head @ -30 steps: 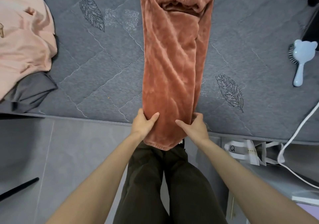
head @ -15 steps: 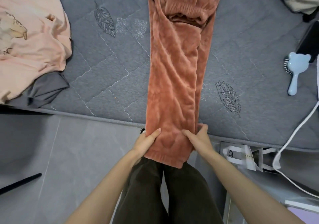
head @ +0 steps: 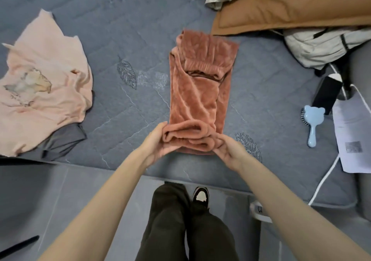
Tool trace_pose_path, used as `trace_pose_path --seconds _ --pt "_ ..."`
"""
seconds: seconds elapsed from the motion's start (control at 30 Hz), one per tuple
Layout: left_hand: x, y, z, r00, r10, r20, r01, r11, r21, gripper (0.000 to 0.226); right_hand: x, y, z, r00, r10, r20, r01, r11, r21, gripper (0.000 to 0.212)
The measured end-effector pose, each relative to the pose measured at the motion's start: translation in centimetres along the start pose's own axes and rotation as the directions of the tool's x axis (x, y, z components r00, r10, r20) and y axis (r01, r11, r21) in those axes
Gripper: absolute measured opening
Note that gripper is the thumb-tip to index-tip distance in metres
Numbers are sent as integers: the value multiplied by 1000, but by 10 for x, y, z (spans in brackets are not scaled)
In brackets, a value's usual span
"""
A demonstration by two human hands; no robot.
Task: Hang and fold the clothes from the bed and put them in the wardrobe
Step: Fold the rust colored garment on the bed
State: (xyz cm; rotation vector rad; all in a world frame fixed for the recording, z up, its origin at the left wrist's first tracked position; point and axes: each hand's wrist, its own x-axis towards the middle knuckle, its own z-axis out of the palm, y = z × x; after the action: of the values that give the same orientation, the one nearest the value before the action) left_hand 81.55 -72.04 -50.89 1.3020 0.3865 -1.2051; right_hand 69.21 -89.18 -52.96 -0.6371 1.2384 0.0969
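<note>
1 trousers [head: 198,92], frame centre on bed [head: 124,29], near end bunched. Left hand [head: 155,143] grips the bunch's left side, right hand [head: 228,150] its right. Left: 1 pink shirt [head: 44,84] over 1 grey garment [head: 62,142]. Right: 1 brush [head: 312,124], 1 paper [head: 353,132], 1 cable [head: 323,180].

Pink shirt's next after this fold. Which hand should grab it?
Left, probably. The pink shirt lies on the left hand's side of the bed; the right hand sits beyond the rust trousers. Both grip the trousers' folded end now.
</note>
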Motion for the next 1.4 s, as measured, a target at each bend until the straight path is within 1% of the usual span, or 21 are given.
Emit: trace_pose_path --seconds 0.1,0.13,0.2,0.27,0.3,0.33,0.37,0.4,0.43,0.47,0.5,0.57,0.6,0.67,0.77,0.83,0.9,0.97,1.1,1.27,1.4 --pt "32 40 18 1000 -20 -17 19 999 -39 22 16 -33 20 999 -1 -38 7 984 176 8" --pt "44 51 23 1000 6 10 -5 999 -44 27 24 -43 25 998 -18 -63 33 969 245 7" --pt "70 66 29 994 83 65 -84 996 2 44 40 -57 33 993 -70 -98 99 938 333 28" --pt "91 67 33 980 190 57 -199 953 228 49 58 -60 33 973 -173 -151 195 969 149 53" --pt "99 64 33 960 277 42 -271 881 388 50 64 -57 32 947 -265 -183 256 964 -74 59" --pt "105 58 30 926 373 52 -339 765 547 51 70 -53 31 893 -405 -196 321 878 -355 61" --pt "112 51 25 891 440 109 -387 613 689 52 75 -47 29 819 -560 -124 384 697 -606 61" --pt "118 43 20 868 457 196 -412 439 798 57 80 -40 27 755 -655 27 439 474 -764 62" --pt "123 34 13 859 420 293 -425 264 866 65 87 -34 25 725 -664 183 468 281 -838 65" --pt "127 26 6 860 344 377 -433 100 896 77 94 -30 23 741 -603 295 472 156 -868 69" --pt "131 18 -1 870 246 427 -428 -55 902 91 101 -28 21 786 -504 358 456 81 -887 75" --pt "139 4 -13 882 118 456 -396 -340 853 115 112 -26 17 872 -300 386 411 23 -911 87" --pt "142 -2 -18 882 106 459 -370 -448 814 121 116 -24 13 888 -239 392 403 -3 -915 94" --pt "148 -10 -25 881 136 453 -313 -552 773 123 120 -20 5 883 -195 427 409 -124 -904 110" --pt "154 -18 -30 860 213 463 -263 -592 762 113 121 -7 -8 857 -203 473 377 -377 -846 128" --pt "156 -23 -32 843 241 481 -261 -599 757 106 120 3 -13 832 -260 490 347 -446 -825 129" --pt "157 -25 -33 836 248 489 -273 -586 763 97 120 9 -13 803 -323 501 332 -455 -826 124" --pt "155 -23 -33 831 263 490 -283 -558 780 88 120 12 -12 775 -370 512 341 -437 -832 115" --pt "143 -16 -33 809 325 489 -315 -462 829 68 112 9 -13 735 -444 512 411 -309 -858 84" --pt "110 -3 -18 839 399 371 -341 -146 929 61 79 -11 -17 645 -533 547 529 -204 -824 58" --pt "68 -8 -15 922 298 248 -253 -20 967 32 42 -12 -33 724 -523 451 495 -61 -867 40"
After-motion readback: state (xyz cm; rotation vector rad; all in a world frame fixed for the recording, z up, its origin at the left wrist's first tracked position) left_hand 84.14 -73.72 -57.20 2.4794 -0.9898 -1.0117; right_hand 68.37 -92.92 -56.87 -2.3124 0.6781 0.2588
